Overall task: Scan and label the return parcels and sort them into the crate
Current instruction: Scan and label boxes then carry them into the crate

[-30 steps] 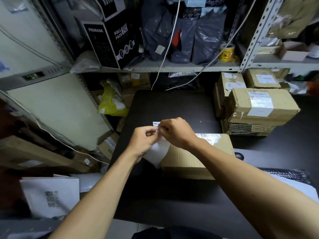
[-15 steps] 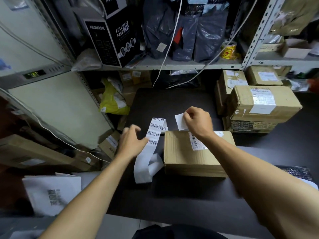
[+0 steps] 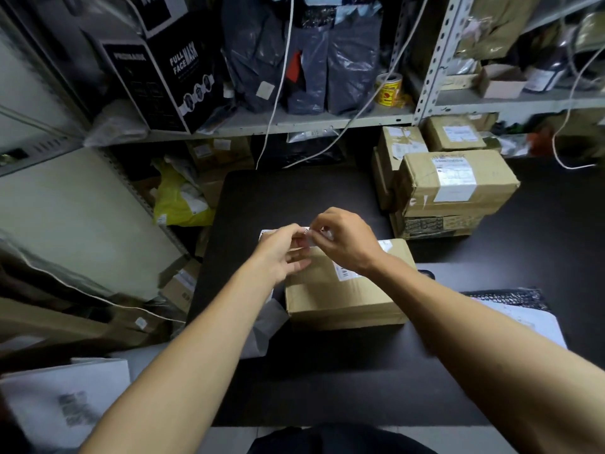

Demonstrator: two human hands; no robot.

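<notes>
Both hands, left hand (image 3: 282, 253) and right hand (image 3: 343, 243), are pinching a label strip (image 3: 306, 238) above the box (image 3: 343, 290) at frame centre.

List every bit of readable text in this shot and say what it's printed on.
"FULL FACE MASK": black box on the shelf, side panel.
"PROMASK": same box, front panel, faint.
Shipping labels on the stacked cardboard parcels: too blurred.
Label strip between the hands: unreadable.

Dim storeroom, grey slotted metal shelving (image 3: 435, 50), black table (image 3: 294, 198), pale wall panel (image 3: 75, 208) left
</notes>
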